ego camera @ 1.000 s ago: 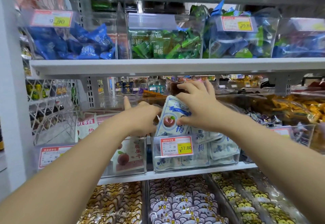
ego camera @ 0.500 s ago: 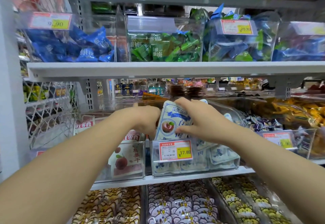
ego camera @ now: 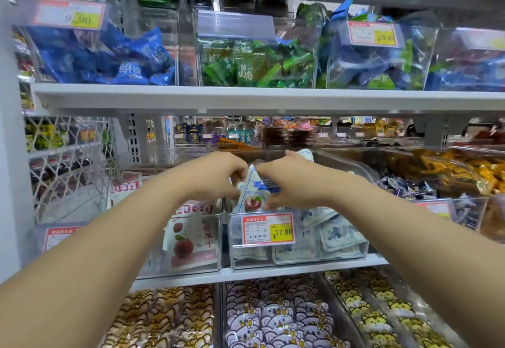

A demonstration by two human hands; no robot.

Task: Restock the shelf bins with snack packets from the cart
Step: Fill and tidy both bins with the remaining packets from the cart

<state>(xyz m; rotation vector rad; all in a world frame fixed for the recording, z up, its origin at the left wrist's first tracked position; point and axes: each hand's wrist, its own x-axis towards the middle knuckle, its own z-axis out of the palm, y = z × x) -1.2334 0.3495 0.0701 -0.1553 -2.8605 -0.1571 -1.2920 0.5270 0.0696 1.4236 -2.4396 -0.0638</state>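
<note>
A white and blue snack packet (ego camera: 252, 194) with a red plum picture stands upright at the top of a clear shelf bin (ego camera: 338, 254) on the middle shelf. My left hand (ego camera: 218, 175) pinches its left upper edge. My right hand (ego camera: 289, 181) grips its right side, thumb under and fingers curled over the top. The bin, with a 17.80 price tag (ego camera: 267, 229), holds several more white and blue packets (ego camera: 338, 235). The cart is out of view.
Left of it a clear bin holds pink fruit packets (ego camera: 191, 238). Bins of blue (ego camera: 131, 61) and green (ego camera: 246, 66) packets fill the upper shelf (ego camera: 246, 96). Yellow (ego camera: 459, 167) and purple candies (ego camera: 404, 186) lie to the right. Cat-print sweets (ego camera: 273, 317) fill the lower bins.
Both hands have closed in on the packet and lowered it toward the bin. The packet now shows less, squeezed between the two hands.
</note>
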